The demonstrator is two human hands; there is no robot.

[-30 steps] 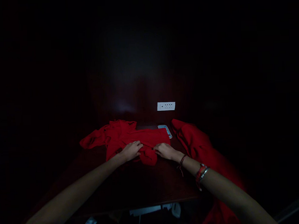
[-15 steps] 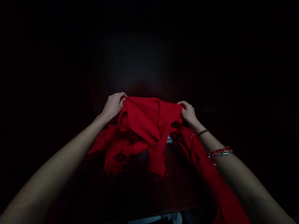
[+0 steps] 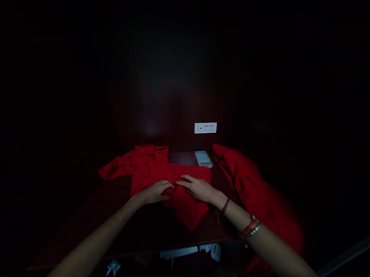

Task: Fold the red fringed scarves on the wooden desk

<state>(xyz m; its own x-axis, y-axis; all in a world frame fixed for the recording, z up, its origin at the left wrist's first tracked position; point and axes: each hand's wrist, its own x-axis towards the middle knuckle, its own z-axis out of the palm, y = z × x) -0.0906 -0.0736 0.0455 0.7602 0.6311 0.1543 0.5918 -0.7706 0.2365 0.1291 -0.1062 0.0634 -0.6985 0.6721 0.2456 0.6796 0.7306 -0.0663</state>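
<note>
A red cloth [image 3: 155,168] lies crumpled on a dark table [image 3: 140,234] in very dim light. My left hand [image 3: 156,192] rests flat on the cloth's near middle, fingers stretched out. My right hand [image 3: 197,187] lies flat beside it on the same cloth, fingers extended toward the left. The fingertips of both hands nearly meet. A corner of the cloth hangs toward the table's near edge below my hands. My right wrist carries bracelets.
A second red cloth [image 3: 254,184] drapes off the table's right side. A phone [image 3: 203,158] lies on the table behind the cloth. A white socket plate [image 3: 205,128] sits on the dark back wall. Pale items [image 3: 190,251] show under the table's front edge.
Half a second ago both hands held the cloth lifted and spread in the air. Now it is back down on the table with both hands flat on it.
</note>
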